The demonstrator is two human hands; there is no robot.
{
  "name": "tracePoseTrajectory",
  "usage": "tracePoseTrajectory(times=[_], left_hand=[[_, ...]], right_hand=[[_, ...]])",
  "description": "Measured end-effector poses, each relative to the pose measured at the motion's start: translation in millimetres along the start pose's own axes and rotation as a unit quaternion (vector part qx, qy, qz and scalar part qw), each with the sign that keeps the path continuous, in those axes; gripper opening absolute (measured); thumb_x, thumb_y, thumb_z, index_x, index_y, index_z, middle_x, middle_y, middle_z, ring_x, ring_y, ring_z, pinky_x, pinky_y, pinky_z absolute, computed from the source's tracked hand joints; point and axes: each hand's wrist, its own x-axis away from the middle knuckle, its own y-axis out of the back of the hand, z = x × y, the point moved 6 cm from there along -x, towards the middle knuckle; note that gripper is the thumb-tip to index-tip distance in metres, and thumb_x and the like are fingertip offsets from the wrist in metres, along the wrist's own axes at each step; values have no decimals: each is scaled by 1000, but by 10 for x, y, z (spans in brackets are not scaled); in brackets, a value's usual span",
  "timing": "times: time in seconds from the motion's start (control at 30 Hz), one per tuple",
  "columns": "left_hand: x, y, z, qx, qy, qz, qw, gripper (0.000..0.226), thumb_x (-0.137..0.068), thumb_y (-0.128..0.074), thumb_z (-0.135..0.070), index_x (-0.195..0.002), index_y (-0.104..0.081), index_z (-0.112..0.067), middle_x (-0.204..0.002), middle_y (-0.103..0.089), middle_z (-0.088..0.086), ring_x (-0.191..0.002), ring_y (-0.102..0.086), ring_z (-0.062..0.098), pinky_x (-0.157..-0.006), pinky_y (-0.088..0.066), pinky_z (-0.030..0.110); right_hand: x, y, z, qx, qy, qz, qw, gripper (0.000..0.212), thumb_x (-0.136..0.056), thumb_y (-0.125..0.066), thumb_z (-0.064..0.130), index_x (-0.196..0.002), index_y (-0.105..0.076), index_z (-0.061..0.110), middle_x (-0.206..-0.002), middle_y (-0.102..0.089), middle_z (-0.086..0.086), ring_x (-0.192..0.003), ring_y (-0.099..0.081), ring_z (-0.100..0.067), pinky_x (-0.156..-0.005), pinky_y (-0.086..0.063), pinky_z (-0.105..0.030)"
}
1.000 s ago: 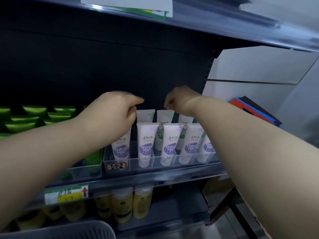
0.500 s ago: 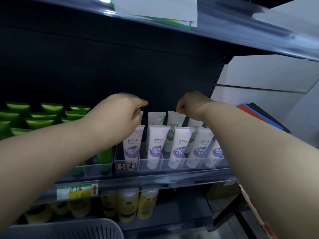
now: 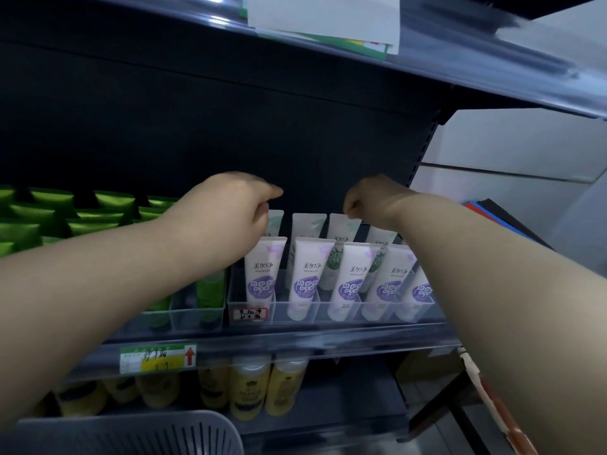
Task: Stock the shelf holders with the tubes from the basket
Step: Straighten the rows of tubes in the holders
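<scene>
A clear plastic holder [image 3: 295, 315] on the shelf has a front row of several white tubes with purple labels [image 3: 262, 274] and a back row of white tubes with green prints [image 3: 307, 228]. My left hand [image 3: 226, 218] reaches over the front row, and its curled fingers pinch the top of the back-left tube [image 3: 275, 221]. My right hand [image 3: 364, 198] is curled at the top edge of the third back tube [image 3: 343, 226] and pinches it. The grey basket [image 3: 131, 431] shows only its rim at the bottom left; its contents are hidden.
Green tubes [image 3: 49, 218] fill the holders to the left. Yellow bottles [image 3: 249, 389] stand on the shelf below, behind a price label [image 3: 157, 357]. The upper shelf [image 3: 328, 54] hangs overhead. Right of the shelf unit are a white wall and dark boards [image 3: 499, 218].
Both hands stay at the tops of the back-row tubes. The shelf has slid down and to the right in my view as my head moved.
</scene>
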Motion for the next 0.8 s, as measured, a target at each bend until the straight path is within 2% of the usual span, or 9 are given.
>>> tracePoseTrajectory(times=[0.13,0.6,0.67,0.8], left_hand=[[-1,-5,2,1,-1,1,1000,39,-93,-45,-10,-130,-54,-16,-132,-56,4,-125,-47,18,-101,-31,19],[-14,-4,86,3,4,-3,1000,39,-94,-44,-14,-131,-53,-19,-135,-54,1,-126,-46,15,-102,-32,20],[2,-7,93,-2,-3,-3,1000,39,-93,-44,-13,-131,-53,-18,-134,-54,2,-126,-46,16,-103,-32,21],[52,7,112,-6,-3,9,1000,39,-94,-44,-13,-132,-53,-16,-133,-55,2,-126,-46,16,-102,-31,20]], right_hand=[[4,-46,20,-7,-5,17,1000,26,-93,-54,13,-118,-63,12,-124,-60,-4,-112,-55,-19,-89,-40,-22],[-8,-39,36,32,-8,26,999,23,-93,-52,14,-114,-64,12,-121,-60,-3,-108,-55,-19,-78,-38,-21],[6,-39,30,30,-10,26,999,24,-93,-55,17,-114,-64,13,-121,-61,-2,-108,-56,-19,-81,-41,-22],[41,-28,40,23,-19,38,999,29,-93,-55,19,-120,-62,10,-124,-60,-5,-113,-56,-22,-98,-45,-31]])
